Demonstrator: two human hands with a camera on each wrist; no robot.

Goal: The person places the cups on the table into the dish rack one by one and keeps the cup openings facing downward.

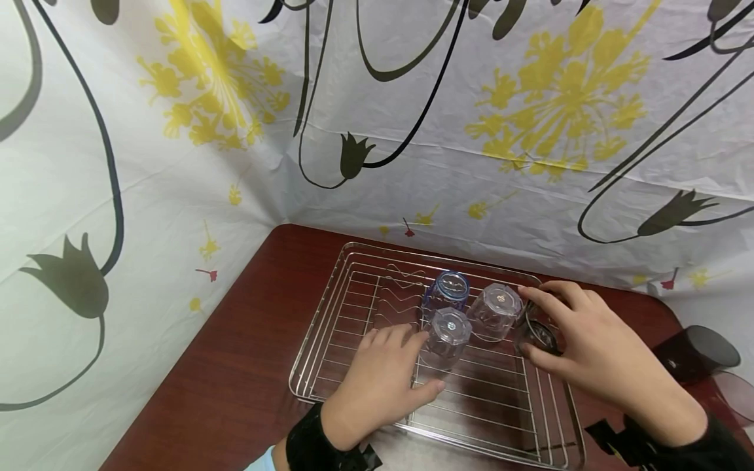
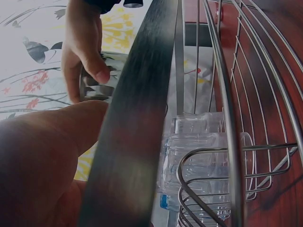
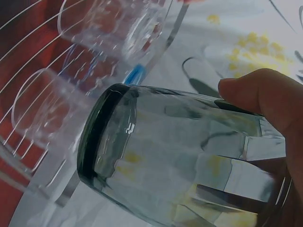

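Observation:
My right hand (image 1: 607, 347) grips a smoky green-tinted drinking glass (image 3: 156, 142), thumb on one side and fingers on the other, over the right part of the wire rack (image 1: 471, 428). Beside it stands a clear faceted glass (image 1: 493, 314), upside down on the rack. A second clear glass (image 1: 449, 335) is upended in front of a blue-tinted glass (image 1: 450, 288), also bottom up. My left hand (image 1: 379, 379) hovers low over the rack with fingers spread loosely, holding nothing, its index fingertip right at the nearer clear glass. In the left wrist view a flat metal bar (image 2: 137, 113) crosses the foreground.
On the right of the reddish-brown table (image 1: 235, 353) lies a dark cup (image 1: 701, 353), with a transparent glass (image 1: 736, 396) close to it. Wavy wire holders (image 1: 400, 294) rise in the rack's left half. A flower-printed sheet (image 1: 412, 196) hangs behind and at the left.

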